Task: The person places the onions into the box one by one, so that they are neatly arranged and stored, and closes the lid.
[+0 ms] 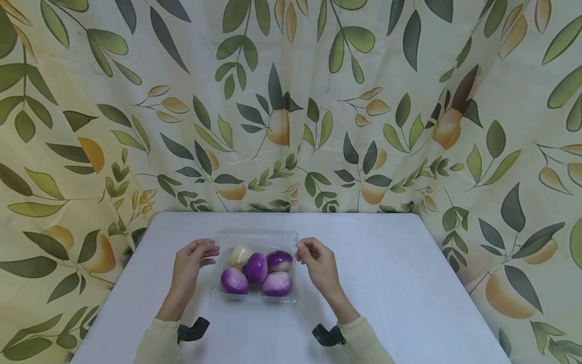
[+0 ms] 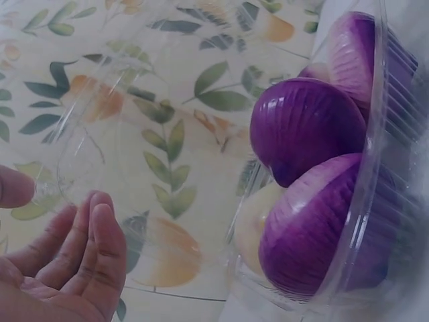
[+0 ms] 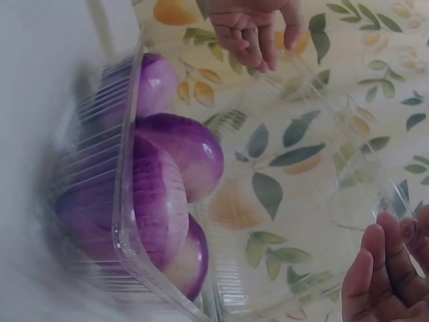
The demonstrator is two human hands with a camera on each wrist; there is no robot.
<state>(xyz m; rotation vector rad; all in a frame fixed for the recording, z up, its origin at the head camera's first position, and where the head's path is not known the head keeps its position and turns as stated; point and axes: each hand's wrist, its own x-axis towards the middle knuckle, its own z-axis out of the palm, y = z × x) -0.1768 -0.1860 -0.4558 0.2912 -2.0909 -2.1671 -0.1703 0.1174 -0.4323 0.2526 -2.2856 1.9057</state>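
A clear plastic clamshell container (image 1: 256,300) sits on the table, with several purple onions (image 1: 255,268) and one pale onion (image 1: 240,256) inside. Its transparent lid (image 3: 315,87) stands raised on the far side. My left hand (image 1: 195,258) has the lid's left corner between thumb and fingertips; the left wrist view shows the thumb and fingers (image 2: 100,228) on either side of the clear plastic. At the opposite corner, my right hand (image 1: 318,262) pinches the lid's edge, thumb against fingers (image 3: 389,261). The onions lie below the lid, untouched by either hand.
The white-covered table (image 1: 373,283) extends around the container on all sides. Behind it and along both sides hangs a leaf-and-fruit patterned curtain (image 1: 318,167). A black strap (image 1: 193,329) is on the left wrist, another black strap (image 1: 328,335) on the right.
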